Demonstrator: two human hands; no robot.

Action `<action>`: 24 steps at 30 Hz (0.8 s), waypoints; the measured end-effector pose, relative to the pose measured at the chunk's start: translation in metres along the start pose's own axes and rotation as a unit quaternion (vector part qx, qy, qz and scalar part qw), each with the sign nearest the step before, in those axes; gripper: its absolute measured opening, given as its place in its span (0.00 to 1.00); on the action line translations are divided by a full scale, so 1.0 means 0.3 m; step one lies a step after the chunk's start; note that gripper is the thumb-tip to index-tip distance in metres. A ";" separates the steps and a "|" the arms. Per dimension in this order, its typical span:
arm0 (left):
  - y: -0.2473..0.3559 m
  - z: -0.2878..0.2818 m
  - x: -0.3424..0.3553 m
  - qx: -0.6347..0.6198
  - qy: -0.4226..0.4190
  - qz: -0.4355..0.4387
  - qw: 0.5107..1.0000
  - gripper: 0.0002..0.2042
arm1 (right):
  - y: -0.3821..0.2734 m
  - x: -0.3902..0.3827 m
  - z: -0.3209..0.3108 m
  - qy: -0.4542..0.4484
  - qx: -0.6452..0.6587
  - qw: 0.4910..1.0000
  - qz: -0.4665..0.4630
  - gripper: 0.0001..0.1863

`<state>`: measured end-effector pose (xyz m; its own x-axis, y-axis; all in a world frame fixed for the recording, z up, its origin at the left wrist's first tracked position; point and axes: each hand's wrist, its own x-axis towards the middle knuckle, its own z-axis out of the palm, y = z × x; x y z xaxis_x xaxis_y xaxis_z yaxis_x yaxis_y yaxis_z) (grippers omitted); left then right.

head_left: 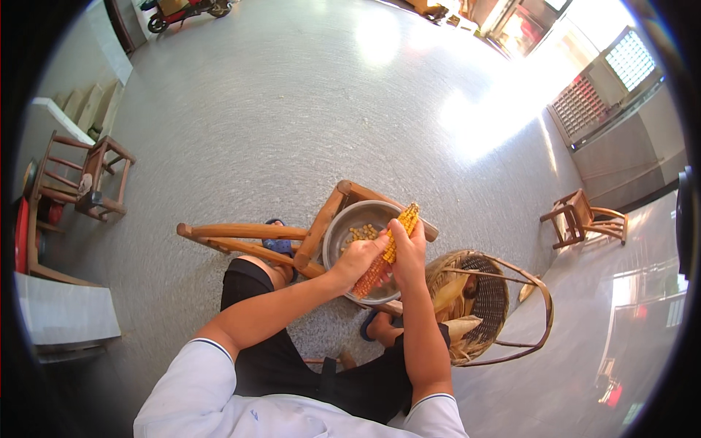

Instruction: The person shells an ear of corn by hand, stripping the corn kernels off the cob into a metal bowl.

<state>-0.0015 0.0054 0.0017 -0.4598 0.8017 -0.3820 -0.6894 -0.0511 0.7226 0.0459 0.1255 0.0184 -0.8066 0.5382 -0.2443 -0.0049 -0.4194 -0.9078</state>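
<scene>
An ear of corn is tilted over a metal basin, its upper end yellow with kernels and its lower end redder, seemingly stripped. My right hand is closed around its right side, the thumb up along the cob. My left hand is closed on the cob from the left, fingers pressed against the kernels. Below, the metal basin holds loose yellow kernels. A wooden frame, like a chair laid over, supports the basin between my legs.
A woven basket with a hoop handle and husked ears stands by my right leg. Small wooden chairs stand at left and right. Steps rise at far left. A red scooter is parked at the back.
</scene>
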 end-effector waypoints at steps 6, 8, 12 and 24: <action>-0.010 -0.009 0.002 0.025 -0.021 0.023 0.999 0.18 | 0.001 0.006 0.010 0.003 0.066 0.998 -0.018 0.10; -0.012 -0.006 -0.002 0.031 -0.023 0.031 0.999 0.18 | 0.004 0.006 0.005 0.006 0.078 0.997 -0.015 0.10; -0.020 -0.005 0.001 0.052 -0.011 0.041 0.998 0.18 | 0.021 0.019 -0.016 -0.013 0.115 0.993 -0.006 0.11; -0.060 -0.028 0.022 -0.041 -0.004 0.019 0.999 0.18 | 0.032 0.029 -0.017 0.002 0.086 0.996 -0.019 0.14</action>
<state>0.0032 0.0065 -0.0186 -0.4817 0.8029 -0.3511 -0.7155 -0.1291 0.6865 0.0419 0.1298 0.0058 -0.8015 0.5590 -0.2124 -0.1375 -0.5180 -0.8443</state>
